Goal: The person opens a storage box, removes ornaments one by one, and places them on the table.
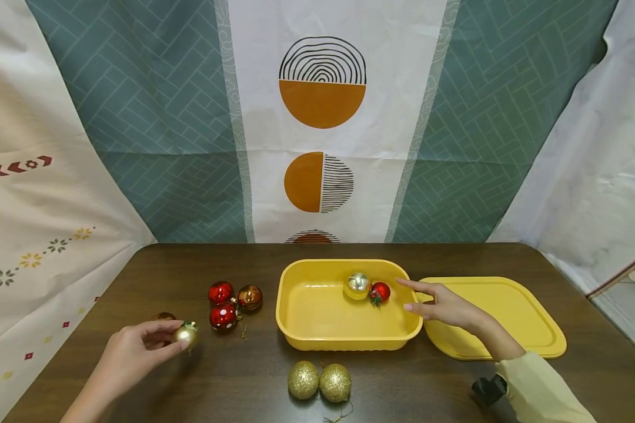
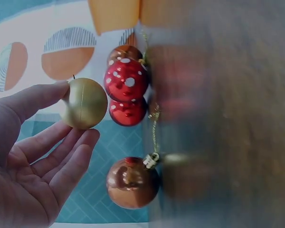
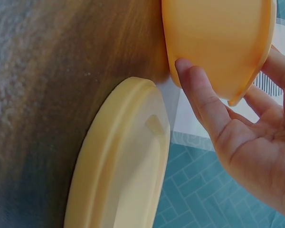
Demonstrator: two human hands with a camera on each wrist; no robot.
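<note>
Left hand (image 1: 132, 352): grip pinching gold bauble (image 1: 186, 335) between thumb and fingertips, low over surface (image 1: 233, 382), left of tub.
Right hand (image 1: 444, 306): grip open, fingers straight, resting at right rim of tub (image 1: 296, 329); holding nothing.
Tub contents: silver bauble (image 1: 357, 284) and small red bauble (image 1: 380, 292) touching, at far right corner.
Lid (image 1: 508, 317): flat on surface, just right of tub, under right wrist.
Loose items: red bauble (image 1: 220, 292), spotted bauble (image 1: 223, 316) and copper bauble (image 1: 250, 297) clustered left of tub; two glitter baubles (image 1: 319, 382) side by side in front of it.
Handling advice, judged: keep pinch light on the smooth shell; lift clear of tub wall before crossing; set down on bare floor at left, away from resting pair, to avoid knocks.
Steadying, judged: right hand on rim serves to stop tub sliding.
Risk, judged: hanger cord snagging neighbours on lift.
</note>
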